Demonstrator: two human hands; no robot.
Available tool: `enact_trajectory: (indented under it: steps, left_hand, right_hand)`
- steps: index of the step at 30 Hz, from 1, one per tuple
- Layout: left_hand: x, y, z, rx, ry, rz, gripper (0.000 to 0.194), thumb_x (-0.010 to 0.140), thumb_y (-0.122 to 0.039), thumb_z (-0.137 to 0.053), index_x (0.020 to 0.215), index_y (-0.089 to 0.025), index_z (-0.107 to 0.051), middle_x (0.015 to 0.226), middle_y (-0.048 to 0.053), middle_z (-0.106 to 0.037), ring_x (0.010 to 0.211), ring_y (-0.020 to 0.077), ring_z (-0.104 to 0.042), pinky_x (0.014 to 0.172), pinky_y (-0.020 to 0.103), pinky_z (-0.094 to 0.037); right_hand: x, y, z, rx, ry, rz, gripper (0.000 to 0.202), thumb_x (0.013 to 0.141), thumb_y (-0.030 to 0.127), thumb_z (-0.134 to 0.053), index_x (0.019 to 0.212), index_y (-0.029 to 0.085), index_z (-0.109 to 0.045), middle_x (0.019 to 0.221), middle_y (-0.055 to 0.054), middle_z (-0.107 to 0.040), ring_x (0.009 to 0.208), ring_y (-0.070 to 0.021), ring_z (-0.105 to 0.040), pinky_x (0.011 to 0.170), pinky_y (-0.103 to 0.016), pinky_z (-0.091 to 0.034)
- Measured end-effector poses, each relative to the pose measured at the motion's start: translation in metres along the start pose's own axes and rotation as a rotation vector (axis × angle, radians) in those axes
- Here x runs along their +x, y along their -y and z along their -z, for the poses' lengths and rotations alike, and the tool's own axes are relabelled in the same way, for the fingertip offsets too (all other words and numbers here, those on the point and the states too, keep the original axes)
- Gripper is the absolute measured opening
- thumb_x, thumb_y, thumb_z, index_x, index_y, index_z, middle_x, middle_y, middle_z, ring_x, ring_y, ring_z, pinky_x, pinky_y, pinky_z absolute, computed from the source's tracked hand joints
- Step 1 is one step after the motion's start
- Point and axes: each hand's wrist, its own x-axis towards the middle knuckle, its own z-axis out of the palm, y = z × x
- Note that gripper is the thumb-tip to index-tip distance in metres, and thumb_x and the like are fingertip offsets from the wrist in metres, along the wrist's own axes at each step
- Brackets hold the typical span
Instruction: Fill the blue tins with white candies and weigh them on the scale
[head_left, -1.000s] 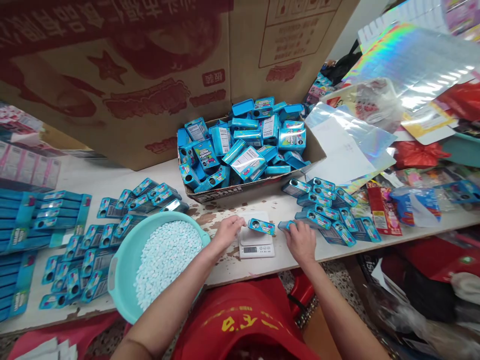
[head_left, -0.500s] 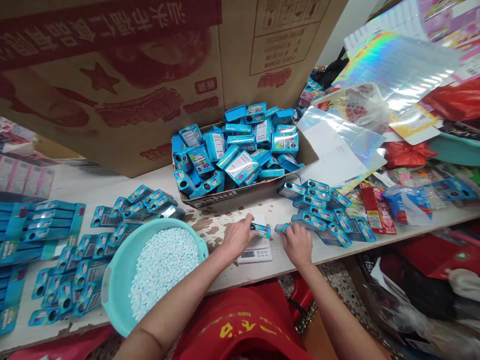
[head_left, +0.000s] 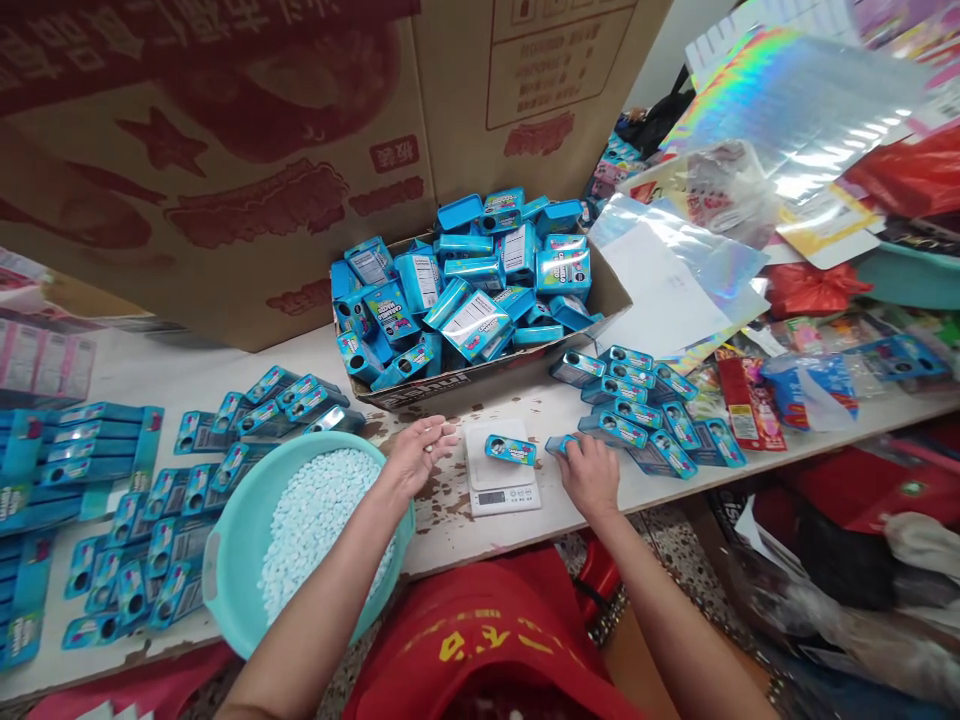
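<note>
On a white digital scale [head_left: 504,492] stands a small blue candy tin [head_left: 510,450], its round opening showing pale candies. To the left of the scale, my left hand [head_left: 415,455] is in the air near the rim of a turquoise basin [head_left: 212,575] that holds many pale blue candies [head_left: 319,520]. Its fingers are loosely curled together; a small pale spot shows between them, too small to name. Right of the scale, my right hand [head_left: 592,475] grips another blue tin [head_left: 561,444], partly covered by the fingers, near a group of upright tins [head_left: 630,412].
Behind the scale, an open carton [head_left: 480,378] is heaped with blue tins. A large cardboard box [head_left: 300,200] rises behind it. More tins [head_left: 172,490] stand left of the basin. Shiny sheets [head_left: 787,120] and candy packets [head_left: 750,405] lie to the right.
My left hand has left the tin on the scale and moved left towards the basin. My right hand keeps its grip on the other tin. The view has shifted slightly.
</note>
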Motion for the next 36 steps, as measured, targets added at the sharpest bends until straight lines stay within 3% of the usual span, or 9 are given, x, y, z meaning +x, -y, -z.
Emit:
enact_trajectory:
  steps: [5, 9, 12, 18, 21, 24, 28, 32, 36]
  left_hand:
    - [0.002, 0.012, 0.011, 0.161, 0.022, -0.028, 0.025, 0.071, -0.034, -0.066, 0.080, -0.013, -0.056, 0.055, -0.004, -0.050, 0.034, 0.0027, -0.036, 0.031, 0.014, -0.018]
    - [0.000, 0.020, 0.009, 0.320, 0.107, -0.075, 0.036, 0.064, -0.044, -0.067, 0.080, -0.014, -0.056, 0.058, -0.005, -0.048, 0.037, 0.0033, -0.038, 0.033, 0.015, -0.020]
    - [-0.003, 0.021, 0.002, 0.472, 0.157, -0.112, 0.036, 0.071, -0.050, -0.057, 0.075, -0.014, -0.055, 0.059, -0.004, -0.049, 0.039, 0.0046, -0.036, 0.036, 0.018, -0.022]
    - [-0.014, 0.031, -0.033, 1.299, 0.269, -0.537, 0.022, 0.087, -0.033, -0.047, 0.090, -0.019, -0.064, 0.083, 0.005, -0.066, 0.077, 0.0171, -0.060, 0.066, 0.026, -0.044]
    - [-0.020, 0.040, -0.050, 1.727, 0.286, -0.601, 0.021, 0.086, -0.018, -0.046, 0.097, -0.017, -0.063, 0.089, 0.012, -0.067, 0.079, 0.0217, -0.063, 0.066, 0.030, -0.045]
    - [-0.025, 0.035, -0.045, 1.792, 0.275, -0.626, 0.021, 0.089, -0.021, -0.044, 0.097, -0.016, -0.063, 0.092, 0.013, -0.067, 0.080, 0.0235, -0.064, 0.065, 0.031, -0.046]
    - [-0.047, 0.003, 0.008, 1.564, -0.032, -0.609, 0.029, 0.091, -0.039, -0.042, 0.095, -0.021, -0.064, 0.094, 0.008, -0.069, 0.085, 0.0216, -0.063, 0.070, 0.029, -0.044]
    - [-0.084, -0.035, 0.095, 1.343, -0.488, -0.628, 0.027, 0.091, -0.037, -0.044, 0.096, -0.022, -0.066, 0.091, 0.006, -0.069, 0.082, 0.0176, -0.061, 0.074, 0.025, -0.040]
    - [-0.103, -0.074, 0.188, 1.292, -0.994, -0.582, 0.030, 0.089, -0.039, -0.045, 0.098, -0.020, -0.067, 0.090, 0.009, -0.068, 0.080, 0.0210, -0.060, 0.067, 0.027, -0.036]
  right_hand:
    - [-0.001, 0.000, -0.001, -0.002, -0.003, -0.001, 0.009, 0.085, 0.025, -0.058, 0.084, 0.017, -0.059, 0.100, -0.009, -0.061, 0.085, -0.0225, -0.045, 0.070, -0.032, -0.024]
    - [-0.001, 0.000, 0.000, -0.007, -0.005, 0.009, 0.009, 0.086, 0.026, -0.056, 0.084, 0.017, -0.058, 0.101, -0.010, -0.061, 0.086, -0.0230, -0.045, 0.070, -0.032, -0.024]
    - [-0.001, 0.001, 0.001, -0.010, 0.002, 0.008, 0.009, 0.086, 0.026, -0.054, 0.086, 0.018, -0.057, 0.099, -0.010, -0.061, 0.086, -0.0235, -0.046, 0.070, -0.033, -0.025]
    - [-0.004, -0.007, -0.011, 0.084, -0.047, -0.008, 0.013, 0.088, 0.028, -0.049, 0.091, 0.016, -0.054, 0.095, -0.012, -0.062, 0.082, -0.0236, -0.050, 0.070, -0.033, -0.030]
    - [-0.005, -0.012, -0.011, 0.153, -0.093, -0.003, 0.031, 0.092, 0.039, -0.039, 0.100, 0.014, -0.055, 0.082, -0.012, -0.062, 0.073, -0.0245, -0.052, 0.064, -0.033, -0.033]
    - [0.001, -0.010, 0.004, 0.326, -0.177, 0.065, 0.051, 0.090, 0.058, -0.034, 0.100, 0.015, -0.058, 0.080, -0.012, -0.062, 0.072, -0.0264, -0.055, 0.063, -0.035, -0.039]
    - [0.015, 0.013, 0.025, 0.464, -0.179, 0.166, 0.053, 0.085, 0.064, -0.042, 0.102, 0.017, -0.061, 0.078, -0.011, -0.062, 0.071, -0.0262, -0.059, 0.065, -0.036, -0.044]
    - [0.021, 0.049, 0.023, 0.507, -0.178, 0.347, 0.052, 0.089, 0.061, -0.035, 0.105, 0.018, -0.061, 0.078, -0.008, -0.064, 0.068, -0.0226, -0.059, 0.063, -0.034, -0.044]
    - [0.021, 0.069, 0.019, 0.422, -0.232, 0.386, 0.057, 0.089, 0.062, -0.032, 0.116, 0.018, -0.058, 0.085, -0.012, -0.065, 0.074, -0.0267, -0.059, 0.064, -0.037, -0.044]
